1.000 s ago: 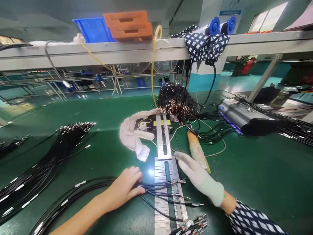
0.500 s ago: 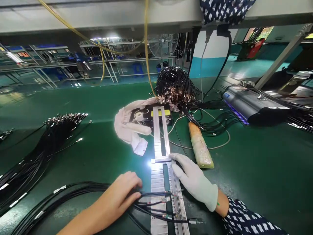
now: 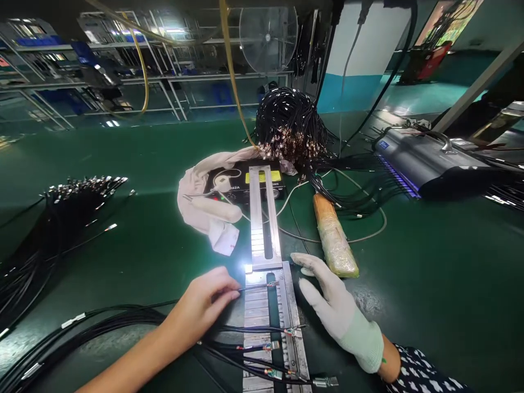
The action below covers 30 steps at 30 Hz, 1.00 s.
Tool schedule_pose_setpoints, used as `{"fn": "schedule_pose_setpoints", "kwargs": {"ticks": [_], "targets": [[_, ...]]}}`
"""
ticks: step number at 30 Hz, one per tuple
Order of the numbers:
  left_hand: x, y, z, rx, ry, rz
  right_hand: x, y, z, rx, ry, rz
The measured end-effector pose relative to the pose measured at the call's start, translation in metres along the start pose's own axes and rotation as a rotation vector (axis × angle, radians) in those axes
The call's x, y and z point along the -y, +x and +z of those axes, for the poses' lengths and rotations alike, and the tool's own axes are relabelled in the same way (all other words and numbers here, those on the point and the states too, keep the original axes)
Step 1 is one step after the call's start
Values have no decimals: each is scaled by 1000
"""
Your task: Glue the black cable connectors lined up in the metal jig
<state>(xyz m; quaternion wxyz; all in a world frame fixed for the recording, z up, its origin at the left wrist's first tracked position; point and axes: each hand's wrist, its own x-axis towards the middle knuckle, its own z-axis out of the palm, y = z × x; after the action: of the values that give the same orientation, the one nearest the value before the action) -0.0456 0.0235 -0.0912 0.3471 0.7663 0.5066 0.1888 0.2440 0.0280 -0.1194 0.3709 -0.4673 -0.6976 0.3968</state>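
Note:
My bare left hand (image 3: 210,297) pinches a thin black cable (image 3: 256,286) whose stripped end lies across the upper part of a slotted metal fixture (image 3: 257,305). Further cables (image 3: 262,329) cross the fixture below it, their connector ends toward the right. Just right of the fixture, my gloved right hand (image 3: 323,292) is off the metal, thumb and fingers apart, holding nothing. A bright light glares at the fixture's left edge. Beyond, a slotted metal plate (image 3: 256,218) reaches over a black box (image 3: 243,183).
A cable bundle (image 3: 73,218) lies at the left, and a large coiled heap (image 3: 289,123) stands at the back. Right of centre is a plastic-wrapped block (image 3: 335,240). A grey machine with violet light (image 3: 434,164) sits at the right; white cloth (image 3: 196,191) lies left of the box.
My left hand has moved up along the fixture and now pinches one cable. My right hand has come off the fixture's edge to the right. The view has shifted.

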Motion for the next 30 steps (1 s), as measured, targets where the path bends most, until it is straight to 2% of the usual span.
{"fn": "schedule_pose_setpoints", "kwargs": {"ticks": [7,10,17,20,24,27,30], "targets": [[10,6,-8,50,181,336,0,-1,-1,10,11,-10],[12,9,-10,66,227,422,0,0,0,9,0,-6],[15,11,-1,35,236,438,1,0,1,24,-27,-4],[18,3,3,-46,385,489,3,0,0,38,-31,24],[20,-10,7,-131,592,454,6,2,0,30,-58,17],[12,-11,9,-123,625,449,5,3,2,20,-81,-2],[-2,1,13,-90,620,469,4,4,3,16,-86,-18]]}}
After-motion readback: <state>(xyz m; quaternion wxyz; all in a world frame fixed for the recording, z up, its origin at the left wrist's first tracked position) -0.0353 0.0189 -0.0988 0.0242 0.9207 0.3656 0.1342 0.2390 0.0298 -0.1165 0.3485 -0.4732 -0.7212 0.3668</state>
